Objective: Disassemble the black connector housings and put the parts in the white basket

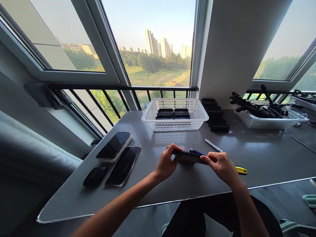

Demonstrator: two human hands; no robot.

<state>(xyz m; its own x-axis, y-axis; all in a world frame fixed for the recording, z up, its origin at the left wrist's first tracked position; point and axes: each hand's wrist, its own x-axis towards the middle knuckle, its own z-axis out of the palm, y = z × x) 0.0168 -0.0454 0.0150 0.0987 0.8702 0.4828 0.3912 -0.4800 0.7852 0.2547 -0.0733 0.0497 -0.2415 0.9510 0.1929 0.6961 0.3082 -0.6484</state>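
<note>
A flat black plastic part [189,158], with small bumps along its top edge, is held above the grey table between both hands. My left hand [168,162] pinches its left end, fingers on top and thumb beneath. At the right end, my right hand [221,166] grips it with the thumb on the near side. Something dark blue [197,152] shows behind the part near my right fingers; whether it is held cannot be made out. A yellow-and-black handle [241,170] lies on the table just right of my right hand. Beyond that hand lies a white pen [212,145].
A white basket [175,125] with black parts stands near the window. Black parts [217,124] are stacked to its right. Farther right is a basket [269,123] of black cabled items. Two phones [123,166] [114,144] and a black case [95,176] lie left on the table [148,194].
</note>
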